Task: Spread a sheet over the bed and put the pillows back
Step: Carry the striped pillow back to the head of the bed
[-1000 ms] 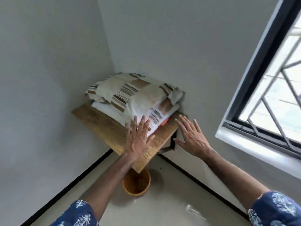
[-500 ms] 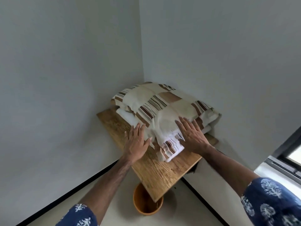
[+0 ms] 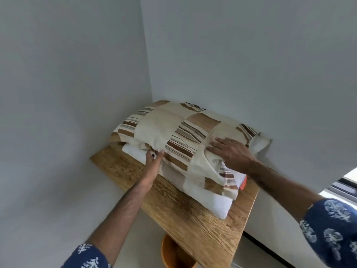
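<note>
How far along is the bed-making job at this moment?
Early. No bed or spread sheet is in view. In hand: left hand reaches under the patterned bedding stacked on the wooden table, right hand lies flat on top. Spreading and pillows remain.

Your one head camera looks forward and down from close above the shelf (image 3: 185, 215) in the far wall corner, arms reaching in from near.
</note>
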{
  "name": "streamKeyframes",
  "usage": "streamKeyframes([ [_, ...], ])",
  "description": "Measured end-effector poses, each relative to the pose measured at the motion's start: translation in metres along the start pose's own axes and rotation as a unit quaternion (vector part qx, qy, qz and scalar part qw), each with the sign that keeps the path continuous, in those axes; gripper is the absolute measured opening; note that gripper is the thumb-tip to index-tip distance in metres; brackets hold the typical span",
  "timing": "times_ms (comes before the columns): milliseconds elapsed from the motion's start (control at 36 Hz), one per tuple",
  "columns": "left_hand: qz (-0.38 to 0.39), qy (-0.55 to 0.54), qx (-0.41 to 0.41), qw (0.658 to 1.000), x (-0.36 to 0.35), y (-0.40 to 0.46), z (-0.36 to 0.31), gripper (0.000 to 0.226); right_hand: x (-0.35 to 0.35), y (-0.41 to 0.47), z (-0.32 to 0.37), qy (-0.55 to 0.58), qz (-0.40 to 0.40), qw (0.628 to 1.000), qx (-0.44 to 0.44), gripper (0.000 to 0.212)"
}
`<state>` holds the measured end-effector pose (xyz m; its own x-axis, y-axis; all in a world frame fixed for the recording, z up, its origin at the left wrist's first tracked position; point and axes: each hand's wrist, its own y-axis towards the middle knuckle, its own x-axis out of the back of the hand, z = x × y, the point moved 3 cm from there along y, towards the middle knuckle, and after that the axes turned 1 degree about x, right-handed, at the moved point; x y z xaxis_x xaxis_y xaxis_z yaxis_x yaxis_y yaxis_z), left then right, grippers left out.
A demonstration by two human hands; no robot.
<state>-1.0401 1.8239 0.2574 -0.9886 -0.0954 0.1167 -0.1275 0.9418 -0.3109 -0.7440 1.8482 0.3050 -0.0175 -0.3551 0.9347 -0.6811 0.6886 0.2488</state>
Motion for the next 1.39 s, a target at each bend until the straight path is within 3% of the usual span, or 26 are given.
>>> streamKeyframes([
  [111, -0.004, -0.144, 0.032, 0.989, -0.003, 0.019, -0.007, 0.079, 0.049, 0.008, 0.021, 0.041, -0.124, 0.991, 0.011, 0.057],
  [222, -0.060, -0.231, 0.053, 0.970, 0.007, 0.044, -0.011, 0.117, 0.080, 0.014, 0.073, 0.054, -0.186, 0.977, 0.086, 0.041],
  [278, -0.083, -0.197, 0.055, 0.975, 0.022, 0.050, -0.010, 0.125, 0.069, 0.013, 0.097, 0.084, -0.156, 0.978, 0.114, 0.039],
  [333, -0.097, -0.171, 0.037, 0.980, 0.038, 0.052, -0.003, 0.106, 0.047, 0.013, 0.106, 0.131, -0.082, 0.981, 0.117, 0.042],
  [417, -0.106, -0.169, 0.033, 0.979, 0.051, 0.056, 0.021, 0.075, 0.019, 0.010, 0.101, 0.193, 0.063, 0.974, 0.102, 0.072],
  [500, -0.095, -0.188, 0.062, 0.976, 0.051, 0.056, 0.037, 0.059, 0.012, 0.016, 0.081, 0.274, 0.196, 0.941, 0.029, 0.093],
  [583, -0.089, -0.220, 0.101, 0.966, 0.054, 0.061, 0.052, 0.065, 0.019, 0.038, 0.050, 0.347, 0.149, 0.923, -0.071, 0.083],
  [667, -0.064, -0.217, 0.131, 0.965, 0.053, 0.059, 0.053, 0.061, 0.017, 0.067, 0.008, 0.304, 0.132, 0.914, -0.236, 0.079],
  [750, -0.056, -0.208, 0.173, 0.961, 0.052, 0.058, 0.049, 0.034, 0.004, 0.083, -0.023, 0.355, 0.116, 0.830, -0.413, 0.084],
  [833, -0.084, -0.238, 0.183, 0.950, 0.064, 0.077, 0.055, 0.067, -0.017, 0.085, -0.030, 0.521, 0.113, 0.668, -0.519, 0.102],
  [861, -0.098, -0.253, 0.171, 0.947, 0.067, 0.086, 0.058, 0.074, -0.026, 0.084, -0.032, 0.557, 0.118, 0.634, -0.523, 0.107],
  [944, -0.136, -0.283, 0.124, 0.942, 0.070, 0.079, 0.036, 0.084, -0.036, 0.088, -0.029, 0.591, 0.131, 0.617, -0.503, 0.121],
  [1028, -0.102, -0.312, 0.101, 0.939, 0.067, 0.073, 0.020, 0.078, 0.002, 0.097, -0.014, 0.612, 0.137, 0.606, -0.489, 0.082],
  [1139, -0.067, -0.319, 0.055, 0.944, 0.061, 0.067, 0.010, 0.077, 0.035, 0.083, -0.010, 0.647, 0.243, 0.554, -0.464, 0.078],
  [1222, 0.004, -0.325, 0.019, 0.946, 0.047, 0.060, 0.003, 0.078, 0.045, 0.056, -0.008, 0.670, 0.212, 0.532, -0.472, 0.074],
  [1278, 0.008, -0.331, -0.004, 0.944, 0.036, 0.056, -0.002, 0.083, 0.047, 0.029, -0.010, 0.686, 0.161, 0.523, -0.480, 0.070],
  [1333, 0.031, -0.331, -0.037, 0.942, 0.019, 0.048, -0.010, 0.081, 0.046, -0.004, -0.013, 0.720, 0.122, 0.470, -0.496, 0.077],
  [1389, 0.086, -0.325, -0.053, 0.940, -0.003, 0.036, -0.017, 0.074, 0.052, -0.037, -0.008, 0.759, 0.084, 0.406, -0.503, 0.061],
])
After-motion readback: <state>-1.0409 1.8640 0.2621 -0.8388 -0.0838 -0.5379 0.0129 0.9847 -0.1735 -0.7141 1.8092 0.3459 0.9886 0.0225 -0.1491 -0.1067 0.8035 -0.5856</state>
